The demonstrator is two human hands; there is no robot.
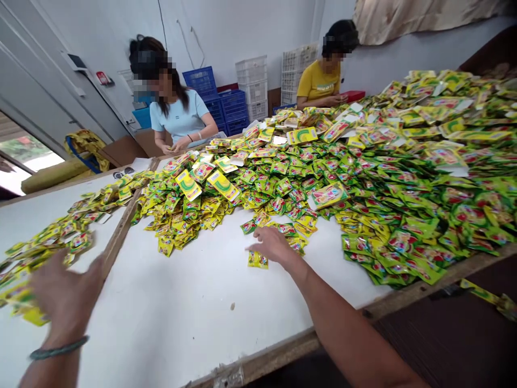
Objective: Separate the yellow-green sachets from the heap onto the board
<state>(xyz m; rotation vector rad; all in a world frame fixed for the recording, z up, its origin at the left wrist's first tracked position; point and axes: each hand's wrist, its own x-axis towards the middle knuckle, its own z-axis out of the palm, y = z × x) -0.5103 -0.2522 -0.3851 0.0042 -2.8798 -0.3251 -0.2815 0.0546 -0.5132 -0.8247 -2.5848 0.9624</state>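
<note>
My left hand [67, 291], with a dark braided band at the wrist, is over the left part of the table. Its fingers are spread and slightly smeared by motion; blurred yellow packets [28, 304] lie just beside it. My right hand [272, 243] reaches over a few small yellow and green sachets [257, 260] in the middle, thumb and fingers apart. Whether its fingertips touch them I cannot tell. Behind it rises a large heap of green sachets [398, 199]. Flat yellow-green boxes [223, 186] lie on top of this heap.
A wooden strip [121, 230] divides the white tabletop [173, 302]; more packets [78, 242] lie beyond it. A wooden rim [278, 353] edges the near side. Across the table work a person in light blue [181, 113] and another in yellow [317, 83]. Blue crates [234, 108] stand behind.
</note>
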